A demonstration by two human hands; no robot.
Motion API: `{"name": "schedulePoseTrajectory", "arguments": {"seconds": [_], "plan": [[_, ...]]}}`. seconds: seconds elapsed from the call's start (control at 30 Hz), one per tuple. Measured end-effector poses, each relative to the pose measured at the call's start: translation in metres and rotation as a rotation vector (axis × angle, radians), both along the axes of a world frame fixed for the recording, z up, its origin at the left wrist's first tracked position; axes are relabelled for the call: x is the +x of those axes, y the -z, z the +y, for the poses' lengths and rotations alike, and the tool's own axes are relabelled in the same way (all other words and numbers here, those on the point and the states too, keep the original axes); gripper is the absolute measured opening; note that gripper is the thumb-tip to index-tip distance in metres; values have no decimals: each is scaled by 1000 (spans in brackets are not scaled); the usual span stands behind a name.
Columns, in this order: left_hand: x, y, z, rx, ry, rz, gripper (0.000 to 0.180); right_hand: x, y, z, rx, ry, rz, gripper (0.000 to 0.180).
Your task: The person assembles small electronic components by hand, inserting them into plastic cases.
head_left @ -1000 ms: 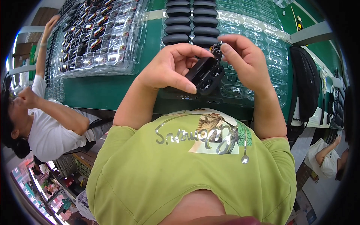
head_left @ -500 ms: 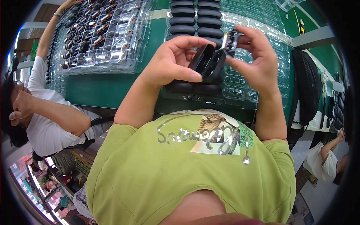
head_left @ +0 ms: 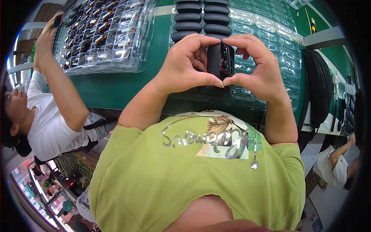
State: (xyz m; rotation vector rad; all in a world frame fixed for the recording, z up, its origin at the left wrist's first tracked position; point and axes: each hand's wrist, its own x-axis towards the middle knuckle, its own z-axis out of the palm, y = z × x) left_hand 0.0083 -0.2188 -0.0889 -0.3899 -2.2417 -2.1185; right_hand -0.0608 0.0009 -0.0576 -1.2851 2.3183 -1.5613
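green table (head_left: 96, 92), black case (head_left: 213, 62), long axis outward

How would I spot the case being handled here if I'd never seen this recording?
On the green table, find the clear tray bearing two columns of smooth dark cases. Over its near part, the left hand and right hand hold a black case between them. Unlike the tray's cases, it shows inner parts with reddish bits along its right side.

The case (head_left: 214, 61) is sitting between left hand (head_left: 181, 65) and right hand (head_left: 261, 65). A parts tray (head_left: 129, 66) is lying leftward, a bag (head_left: 319, 85) rightward.
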Motion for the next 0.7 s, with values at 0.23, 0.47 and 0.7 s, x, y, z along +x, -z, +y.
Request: {"name": "schedulePoseTrajectory", "arguments": {"seconds": [0.23, 0.47, 0.7], "plan": [[1, 0, 3, 124, -7, -58, 80, -4, 2, 2, -43, -52, -107, 67], [0, -3, 1, 109, 13, -34, 78, -4, 4, 2, -53, -30, -24, 67], [1, -1, -5, 29, 4, 37, 76, -1, 3, 0, -100, -17, 49, 69]]}}
